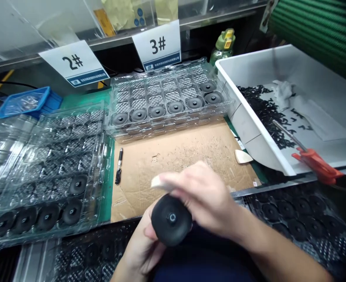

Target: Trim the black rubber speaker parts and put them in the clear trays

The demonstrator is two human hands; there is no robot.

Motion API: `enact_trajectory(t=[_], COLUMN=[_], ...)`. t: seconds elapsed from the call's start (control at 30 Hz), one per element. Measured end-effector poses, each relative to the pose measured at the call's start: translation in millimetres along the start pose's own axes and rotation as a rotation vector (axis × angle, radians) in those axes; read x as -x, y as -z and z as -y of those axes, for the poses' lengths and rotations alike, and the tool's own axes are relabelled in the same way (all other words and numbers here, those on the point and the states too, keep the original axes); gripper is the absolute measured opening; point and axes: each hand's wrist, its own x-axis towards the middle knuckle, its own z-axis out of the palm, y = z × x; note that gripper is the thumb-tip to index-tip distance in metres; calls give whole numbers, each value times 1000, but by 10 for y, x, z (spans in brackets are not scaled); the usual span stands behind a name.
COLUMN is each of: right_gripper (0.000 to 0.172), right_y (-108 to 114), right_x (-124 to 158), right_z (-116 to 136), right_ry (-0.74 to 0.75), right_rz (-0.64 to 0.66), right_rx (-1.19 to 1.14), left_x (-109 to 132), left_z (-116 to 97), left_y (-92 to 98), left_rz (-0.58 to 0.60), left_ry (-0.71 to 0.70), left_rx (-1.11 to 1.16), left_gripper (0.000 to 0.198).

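So from my head cam: I've got a round black disc part [171, 219] with a small hub in its middle, held up close to me, just off the near edge of the tabletop [81, 98]. My left hand [140, 248] is cupped around it from below, fingers clamped on its rim, and my right hand [204, 201] is right on top of it, touching the upper edge, with a finger stretched out to the left. That hand is blurry, so I can't tell exactly how it grips. Behind my hands there's a scuffed cardboard sheet [184, 150] lying flat, with a black pen [119, 165] at its left edge. Past the cardboard sits a clear blister tray [167, 98] with a row of the same black discs along its front pockets and two more at the right end. To my left is another clear tray [58, 172], discs in its near rows. On the right, a white bin [296, 78] holds a heap of tiny black bits, and red-handled pliers [316, 162] rest on its front rim. More trays of discs sit low on my right [293, 219]. At the back are signs reading 2# [73, 62] and 3# [158, 45], a blue crate [29, 102] and a green bottle [223, 45].
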Motion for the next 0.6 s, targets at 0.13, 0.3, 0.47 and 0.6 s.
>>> enact_trajectory(t=[0.13,0.3,0.47,0.6], right_gripper=[33,29,31,32], right_y=[-117,-470,-161,13], right_x=[308,796,479,137], right_z=[-378,-711,-324,211], right_ry=[-410,-482,-492,-123], right_rz=[-60,128,-62,-102], right_rx=[16,41,1,-22], left_x=[-20,-38,-69,-65], left_z=[-29,-24,8,-13], left_y=[14,110,65,14], left_rz=[126,118,111,-40], left_ry=[24,36,0,-32], left_rx=[56,91,77,16], left_gripper=[57,53,54,47])
